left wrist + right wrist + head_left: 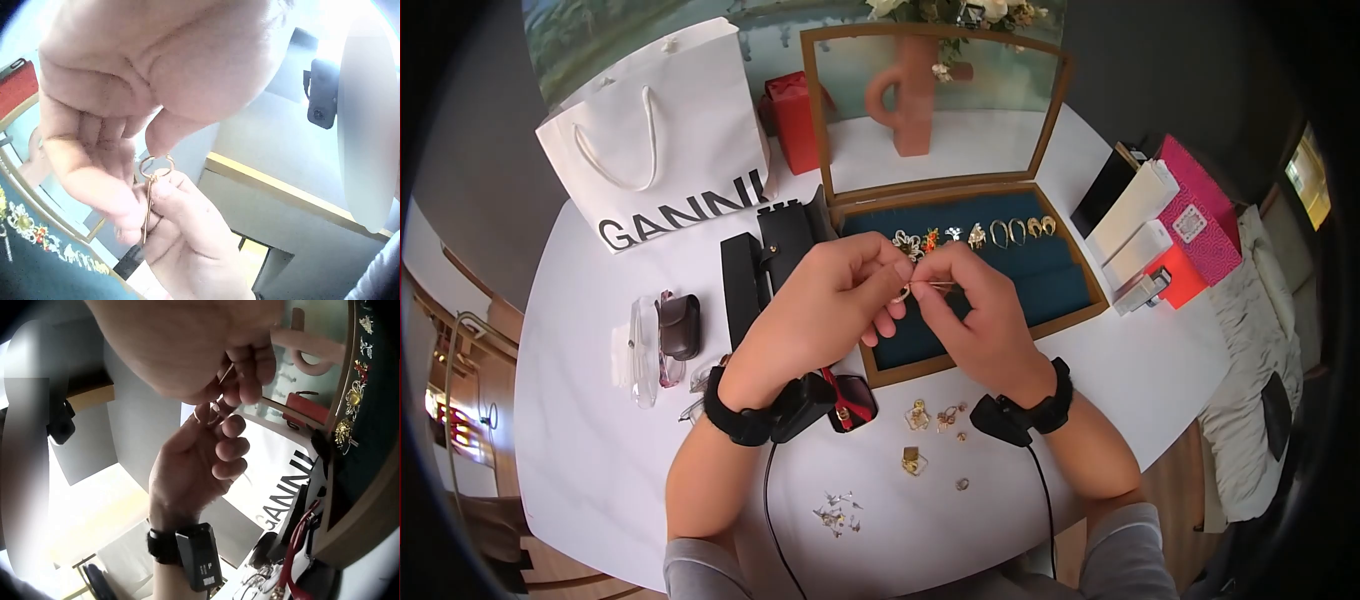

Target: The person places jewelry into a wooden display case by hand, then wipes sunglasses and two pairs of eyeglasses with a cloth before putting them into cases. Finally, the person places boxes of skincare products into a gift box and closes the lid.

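Over the front of a wooden jewellery box (990,340), both hands meet at a gold earring (148,212), a small hoop with thin straight pieces hanging from it. The left hand (825,300) pinches its hoop between thumb and forefinger, the other fingers loosely bent. Thumb and forefinger of the right hand (980,310) pinch the earring just beside, with the thin pieces showing past them. Inside the box, a row of brooches (355,397) and gold hoop earrings (1017,232) lies on dark teal lining. Its glass lid (940,185) stands raised.
Loose gold jewellery (914,460) and a pile of small silver pieces (837,515) lie on the white table (600,480) near the body. Dark cases (742,290) and a white paper bag (670,130) stand left; several small boxes (1135,210) stand right. A vase (915,100) is behind.
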The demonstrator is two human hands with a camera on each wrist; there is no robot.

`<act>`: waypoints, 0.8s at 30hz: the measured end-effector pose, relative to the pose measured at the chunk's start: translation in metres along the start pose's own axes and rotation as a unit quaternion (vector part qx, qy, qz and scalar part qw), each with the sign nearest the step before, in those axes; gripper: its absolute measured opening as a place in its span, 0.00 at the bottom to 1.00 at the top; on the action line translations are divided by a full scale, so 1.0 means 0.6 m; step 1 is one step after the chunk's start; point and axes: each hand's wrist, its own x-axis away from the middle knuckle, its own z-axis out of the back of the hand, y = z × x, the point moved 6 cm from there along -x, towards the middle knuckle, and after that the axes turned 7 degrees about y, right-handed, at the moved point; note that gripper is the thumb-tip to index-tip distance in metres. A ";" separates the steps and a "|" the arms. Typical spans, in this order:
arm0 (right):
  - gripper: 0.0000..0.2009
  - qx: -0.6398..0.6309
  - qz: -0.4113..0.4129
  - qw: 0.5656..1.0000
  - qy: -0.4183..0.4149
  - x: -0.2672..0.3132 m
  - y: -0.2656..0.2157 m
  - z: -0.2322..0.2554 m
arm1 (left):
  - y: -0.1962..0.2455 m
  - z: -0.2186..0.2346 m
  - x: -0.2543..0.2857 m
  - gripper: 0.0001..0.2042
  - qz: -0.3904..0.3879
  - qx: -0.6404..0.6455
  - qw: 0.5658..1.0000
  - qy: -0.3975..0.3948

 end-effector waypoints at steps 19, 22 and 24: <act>0.02 0.098 -0.070 0.993 -0.009 -0.031 0.126 0.025 | -0.048 0.009 -0.052 0.13 -0.146 -0.324 0.933 0.062; 0.03 0.103 -0.070 0.991 -0.040 -0.049 0.140 0.012 | -0.039 0.003 -0.066 0.14 -0.143 -0.377 0.915 0.015; 0.03 0.055 -0.153 0.985 -0.050 -0.048 0.155 0.008 | -0.035 0.002 -0.072 0.15 -0.171 -0.368 0.914 0.008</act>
